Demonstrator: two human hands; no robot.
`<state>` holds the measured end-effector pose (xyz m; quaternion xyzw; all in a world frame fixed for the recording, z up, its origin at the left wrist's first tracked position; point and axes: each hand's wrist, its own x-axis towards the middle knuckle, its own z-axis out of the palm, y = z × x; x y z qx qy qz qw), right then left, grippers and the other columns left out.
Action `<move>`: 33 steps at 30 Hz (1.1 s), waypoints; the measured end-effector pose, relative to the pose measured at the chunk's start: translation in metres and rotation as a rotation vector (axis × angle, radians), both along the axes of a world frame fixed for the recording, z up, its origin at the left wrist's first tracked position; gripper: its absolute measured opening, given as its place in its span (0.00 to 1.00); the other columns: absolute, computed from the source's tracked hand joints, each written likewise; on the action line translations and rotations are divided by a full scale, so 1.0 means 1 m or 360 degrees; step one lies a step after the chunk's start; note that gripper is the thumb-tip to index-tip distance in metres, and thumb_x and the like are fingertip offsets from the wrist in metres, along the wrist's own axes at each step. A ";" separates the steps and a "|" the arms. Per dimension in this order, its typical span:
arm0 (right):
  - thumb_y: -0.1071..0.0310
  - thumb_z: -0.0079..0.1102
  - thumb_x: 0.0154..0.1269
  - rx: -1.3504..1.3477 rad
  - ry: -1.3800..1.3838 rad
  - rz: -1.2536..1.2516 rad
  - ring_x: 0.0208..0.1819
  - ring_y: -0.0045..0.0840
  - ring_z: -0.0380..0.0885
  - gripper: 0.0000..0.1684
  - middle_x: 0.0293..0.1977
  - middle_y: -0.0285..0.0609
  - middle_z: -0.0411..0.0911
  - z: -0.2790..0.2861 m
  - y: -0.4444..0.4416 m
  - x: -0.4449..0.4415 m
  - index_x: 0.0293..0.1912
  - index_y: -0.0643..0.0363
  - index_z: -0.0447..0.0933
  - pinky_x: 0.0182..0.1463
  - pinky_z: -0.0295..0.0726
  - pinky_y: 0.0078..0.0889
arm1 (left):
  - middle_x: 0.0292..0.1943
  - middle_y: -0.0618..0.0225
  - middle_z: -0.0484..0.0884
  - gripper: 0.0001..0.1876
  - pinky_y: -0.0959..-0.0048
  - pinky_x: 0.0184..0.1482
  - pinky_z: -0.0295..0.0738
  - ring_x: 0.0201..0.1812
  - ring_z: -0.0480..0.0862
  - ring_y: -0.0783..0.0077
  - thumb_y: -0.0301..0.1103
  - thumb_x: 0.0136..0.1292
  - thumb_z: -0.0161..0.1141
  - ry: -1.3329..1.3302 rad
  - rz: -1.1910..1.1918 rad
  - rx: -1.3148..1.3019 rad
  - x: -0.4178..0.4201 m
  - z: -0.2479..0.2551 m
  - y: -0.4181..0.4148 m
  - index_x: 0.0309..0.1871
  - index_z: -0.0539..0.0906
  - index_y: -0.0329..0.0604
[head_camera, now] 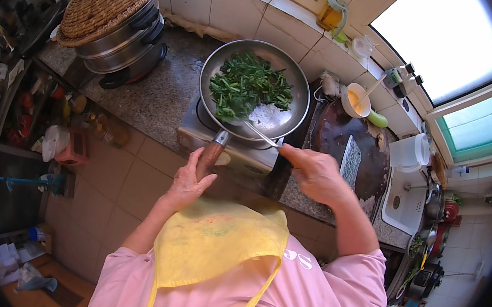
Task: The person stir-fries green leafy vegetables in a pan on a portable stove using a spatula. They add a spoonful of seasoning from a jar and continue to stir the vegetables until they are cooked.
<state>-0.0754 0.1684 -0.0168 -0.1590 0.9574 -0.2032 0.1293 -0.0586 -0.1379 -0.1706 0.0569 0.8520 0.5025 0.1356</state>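
Observation:
A steel frying pan (297, 114) sits on a gas stove (190, 125) before me. Chopped leafy greens (253, 80) fill much of its left and far side, while the near right of the pan base is bare and shiny. My left hand (186, 185) holds the end of the brown wooden pan handle (212, 154), thumb on one side and fingers on the other. In my right hand (318, 174) is a metal spatula (262, 134), gripped by its handle. Its head reaches into the near edge of the greens and is partly hidden and blurred.
Right of the stove lies a round dark cutting board (331, 133) with a cleaver (351, 160) on it. Behind stand a bowl of beaten egg (345, 103) and a green gourd (378, 119). A sink (410, 220) is farther right. A steamer pot (107, 58) with woven lid stands left.

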 end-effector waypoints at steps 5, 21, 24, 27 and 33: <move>0.75 0.54 0.64 -0.0116 0.0387 -0.0269 0.44 0.53 0.82 0.26 0.40 0.54 0.82 -0.077 -0.029 -0.028 0.63 0.50 0.73 0.48 0.80 0.52 | 0.53 0.37 0.83 0.43 0.49 0.56 0.77 0.52 0.83 0.33 0.44 0.63 0.70 0.0060 -0.0036 0.0021 -0.001 -0.005 -0.002 0.77 0.58 0.46; 0.76 0.57 0.61 0.0025 0.0495 -0.0239 0.44 0.47 0.82 0.27 0.40 0.48 0.82 -0.046 0.019 -0.046 0.60 0.51 0.79 0.49 0.80 0.45 | 0.53 0.38 0.83 0.42 0.48 0.55 0.77 0.53 0.82 0.33 0.41 0.64 0.70 0.0018 -0.0075 0.0048 -0.002 0.000 -0.003 0.76 0.58 0.45; 0.74 0.58 0.62 0.0260 0.0492 -0.0237 0.38 0.46 0.82 0.26 0.34 0.44 0.79 0.011 0.040 -0.012 0.58 0.43 0.81 0.43 0.79 0.47 | 0.53 0.38 0.83 0.42 0.49 0.56 0.77 0.53 0.82 0.34 0.40 0.64 0.70 0.0015 -0.0078 0.0063 -0.003 0.000 -0.002 0.76 0.59 0.45; 0.77 0.57 0.57 0.0497 0.0326 -0.0168 0.37 0.43 0.81 0.27 0.32 0.45 0.78 0.047 0.053 0.004 0.56 0.45 0.83 0.40 0.77 0.45 | 0.53 0.39 0.83 0.42 0.50 0.56 0.77 0.53 0.83 0.34 0.40 0.64 0.70 -0.0008 -0.0073 0.0088 -0.003 0.002 -0.001 0.76 0.59 0.45; 0.78 0.59 0.56 0.0260 0.0339 0.0021 0.34 0.44 0.79 0.29 0.31 0.47 0.75 -0.010 0.037 -0.007 0.58 0.48 0.82 0.38 0.77 0.47 | 0.53 0.40 0.83 0.41 0.51 0.55 0.77 0.53 0.83 0.35 0.39 0.64 0.69 0.0022 -0.0077 0.0099 -0.005 0.002 -0.001 0.76 0.60 0.45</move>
